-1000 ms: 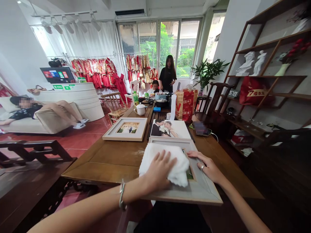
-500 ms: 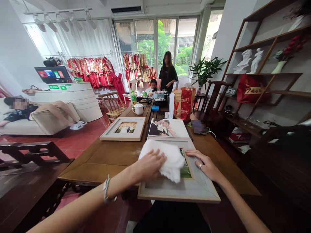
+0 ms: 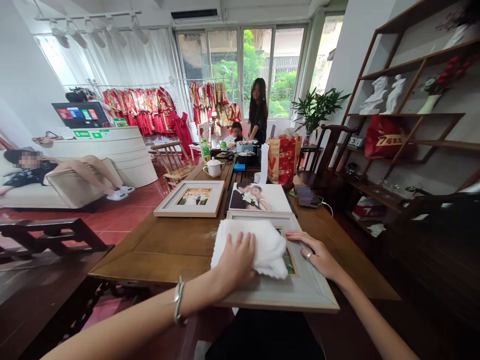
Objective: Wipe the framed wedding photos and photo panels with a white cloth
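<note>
Both hands lay unclenched at the near edge of the table [image 3: 157, 250]: the left hand [image 3: 235, 264] flat on a white cloth [image 3: 269, 250], the right hand [image 3: 319, 256] with fingers extended along the right border of the picture frame [image 3: 277, 296] beneath. Half a second earlier the left fingers had pointed rightward; now they pointed away, and the cloth hid more of the framed picture [image 3: 289, 264], suggesting the rubbing was still under way. Beyond lay a couple's print [image 3: 258, 198] and, to its left, a second frame [image 3: 191, 209]. Farther off, a standing person [image 3: 258, 110] had turned sideways.
</note>
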{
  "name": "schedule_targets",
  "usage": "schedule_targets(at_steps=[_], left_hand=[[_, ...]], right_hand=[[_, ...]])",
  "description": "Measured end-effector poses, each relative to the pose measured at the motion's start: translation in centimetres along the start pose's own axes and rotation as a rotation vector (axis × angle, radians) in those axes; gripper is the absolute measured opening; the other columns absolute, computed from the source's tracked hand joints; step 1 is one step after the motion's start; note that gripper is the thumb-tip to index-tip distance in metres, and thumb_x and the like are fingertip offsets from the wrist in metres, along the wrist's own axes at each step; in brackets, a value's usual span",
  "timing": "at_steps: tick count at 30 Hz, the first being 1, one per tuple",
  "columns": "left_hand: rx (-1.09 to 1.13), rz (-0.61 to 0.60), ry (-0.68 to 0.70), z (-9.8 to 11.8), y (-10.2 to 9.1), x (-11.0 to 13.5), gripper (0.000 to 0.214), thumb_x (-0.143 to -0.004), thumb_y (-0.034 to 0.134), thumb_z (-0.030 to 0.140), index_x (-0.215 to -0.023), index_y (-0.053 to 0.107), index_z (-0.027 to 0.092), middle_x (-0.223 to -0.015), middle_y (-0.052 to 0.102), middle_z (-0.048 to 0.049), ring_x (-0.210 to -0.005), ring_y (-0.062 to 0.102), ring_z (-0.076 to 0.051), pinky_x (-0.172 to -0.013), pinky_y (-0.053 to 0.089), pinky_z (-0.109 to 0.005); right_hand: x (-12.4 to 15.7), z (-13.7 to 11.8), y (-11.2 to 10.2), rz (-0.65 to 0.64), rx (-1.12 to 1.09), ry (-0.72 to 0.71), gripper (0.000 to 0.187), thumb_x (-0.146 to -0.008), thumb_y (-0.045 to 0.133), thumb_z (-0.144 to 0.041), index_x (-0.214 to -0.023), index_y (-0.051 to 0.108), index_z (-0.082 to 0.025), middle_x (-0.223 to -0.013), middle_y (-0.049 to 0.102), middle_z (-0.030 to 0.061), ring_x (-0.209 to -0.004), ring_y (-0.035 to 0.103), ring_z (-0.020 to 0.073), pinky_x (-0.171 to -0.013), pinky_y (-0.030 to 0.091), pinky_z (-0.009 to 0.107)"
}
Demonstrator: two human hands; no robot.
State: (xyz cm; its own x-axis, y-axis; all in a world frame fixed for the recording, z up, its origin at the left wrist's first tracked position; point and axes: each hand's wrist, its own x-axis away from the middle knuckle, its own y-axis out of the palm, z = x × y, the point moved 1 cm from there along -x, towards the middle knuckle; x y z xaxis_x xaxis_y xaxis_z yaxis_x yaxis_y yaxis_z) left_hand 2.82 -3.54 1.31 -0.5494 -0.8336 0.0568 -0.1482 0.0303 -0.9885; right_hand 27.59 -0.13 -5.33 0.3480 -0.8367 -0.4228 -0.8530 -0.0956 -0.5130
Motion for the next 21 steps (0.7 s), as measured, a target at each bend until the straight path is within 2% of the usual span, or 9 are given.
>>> schedule_targets(at_steps=[2, 4, 7, 9, 11, 13, 16, 19, 21], left_hand=[[-0.023, 0.046, -0.095, -1.1, 0.0, -2.6, 0.076, -0.071, 0.058, 0.024, -0.136, 0.026, 0.003, -0.139, 0.033, -0.0253, -0.128, 0.030, -0.040, -0.099, 0.028, -0.058], [-0.057, 0.099, -0.130, -2.2, -0.1, -4.7, 0.075, -0.072, 0.056, 0.019, -0.138, 0.022, 0.007, -0.142, 0.027, -0.0240, -0.131, 0.023, -0.041, -0.099, 0.024, -0.061], [-0.068, 0.104, -0.045, -3.5, -0.4, -6.5, 0.075, -0.073, 0.052, 0.015, -0.140, 0.020, 0.013, -0.147, 0.020, -0.0192, -0.134, 0.015, -0.038, -0.101, 0.020, -0.061], [-0.046, 0.058, -0.011, -3.5, -0.7, -6.5, 0.073, -0.074, 0.052, 0.014, -0.140, 0.020, 0.014, -0.147, 0.020, -0.0184, -0.134, 0.016, -0.039, -0.101, 0.021, -0.061], [-0.023, -0.018, -0.027, -2.8, -1.2, -5.1, 0.072, -0.074, 0.053, 0.016, -0.140, 0.023, 0.013, -0.146, 0.023, -0.0205, -0.132, 0.020, -0.042, -0.098, 0.024, -0.062], [-0.008, -0.113, -0.026, -1.5, -1.8, -2.6, 0.071, -0.074, 0.055, 0.018, -0.139, 0.027, 0.012, -0.144, 0.026, -0.0223, -0.130, 0.023, -0.044, -0.096, 0.026, -0.064], [0.056, -0.227, 0.091, 0.8, -2.6, 2.2, 0.071, -0.073, 0.057, 0.021, -0.138, 0.028, 0.014, -0.142, 0.030, -0.0217, -0.129, 0.026, -0.044, -0.096, 0.028, -0.064], [0.189, -0.212, 0.290, 2.5, -3.0, 5.4, 0.076, -0.073, 0.054, 0.021, -0.141, 0.021, 0.018, -0.144, 0.028, -0.0169, -0.132, 0.025, -0.038, -0.102, 0.027, -0.056], [0.273, -0.145, 0.428, 3.3, -3.1, 5.6, 0.078, -0.074, 0.051, 0.020, -0.143, 0.015, 0.022, -0.148, 0.023, -0.0115, -0.134, 0.020, -0.034, -0.106, 0.025, -0.051]], right_hand=[[0.0, -0.1, 0.0, -0.002, -0.002, 0.009, 0.036, -0.076, 0.046, -0.017, -0.108, 0.062, -0.024, -0.121, 0.058, 0.0072, -0.118, 0.047, 0.0267, -0.103, 0.033, 0.048], [0.0, -0.1, 0.0, 0.002, -0.006, 0.018, 0.036, -0.076, 0.047, -0.018, -0.108, 0.062, -0.024, -0.120, 0.059, 0.0073, -0.118, 0.047, 0.0268, -0.103, 0.033, 0.048], [0.0, -0.2, 0.0, 0.008, -0.017, 0.021, 0.035, -0.076, 0.047, -0.018, -0.107, 0.062, -0.024, -0.120, 0.059, 0.0074, -0.117, 0.048, 0.0265, -0.103, 0.032, 0.049], [0.0, -0.1, 0.1, 0.009, -0.021, 0.019, 0.035, -0.076, 0.047, -0.018, -0.107, 0.063, -0.024, -0.119, 0.059, 0.0074, -0.117, 0.048, 0.0263, -0.103, 0.032, 0.049], [-0.1, -0.1, 0.0, 0.007, -0.020, 0.014, 0.035, -0.075, 0.047, -0.018, -0.106, 0.063, -0.024, -0.119, 0.059, 0.0072, -0.117, 0.048, 0.0259, -0.103, 0.032, 0.048], [-0.1, 0.0, 0.0, 0.007, -0.014, 0.006, 0.036, -0.075, 0.047, -0.016, -0.107, 0.063, -0.024, -0.119, 0.060, 0.0070, -0.117, 0.048, 0.0255, -0.103, 0.032, 0.047], [-0.1, 0.0, 0.1, 0.011, -0.009, -0.003, 0.037, -0.074, 0.046, -0.014, -0.106, 0.063, -0.023, -0.118, 0.060, 0.0066, -0.116, 0.049, 0.0249, -0.104, 0.032, 0.047], [0.0, 0.0, 0.2, 0.018, -0.010, -0.006, 0.038, -0.073, 0.045, -0.013, -0.105, 0.063, -0.024, -0.117, 0.060, 0.0062, -0.117, 0.049, 0.0245, -0.104, 0.031, 0.047], [0.0, 0.3, 0.2, 0.018, -0.010, -0.007, 0.038, -0.073, 0.045, -0.013, -0.105, 0.063, -0.024, -0.118, 0.060, 0.0061, -0.117, 0.048, 0.0243, -0.105, 0.031, 0.047]])
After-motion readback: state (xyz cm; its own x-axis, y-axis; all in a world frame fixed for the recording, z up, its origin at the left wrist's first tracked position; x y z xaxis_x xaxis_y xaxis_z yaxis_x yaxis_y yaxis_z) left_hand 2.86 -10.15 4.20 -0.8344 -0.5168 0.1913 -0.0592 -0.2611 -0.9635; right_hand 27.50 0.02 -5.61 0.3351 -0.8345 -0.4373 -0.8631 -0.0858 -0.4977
